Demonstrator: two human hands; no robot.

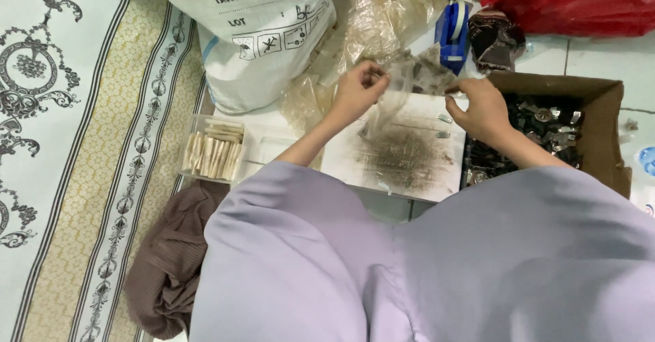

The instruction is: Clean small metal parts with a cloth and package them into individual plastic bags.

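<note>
My left hand (358,90) and my right hand (481,107) together hold a small clear plastic bag (416,76) above a white board (402,151) smudged with dark marks. Each hand pinches one side of the bag's top. Dark small pieces show inside the bag. Two small metal pieces (443,125) lie on the board near my right hand. Wide lilac sleeves cover both my arms.
A cardboard box (607,130) of small dark metal parts sits at the right. A clear tray (211,152) of pale sticks is at the left. Behind are a large white sack (259,28), crumpled plastic, a blue tape dispenser (452,35) and a red bag (580,1). Brown cloth (167,260) lies on the patterned mat.
</note>
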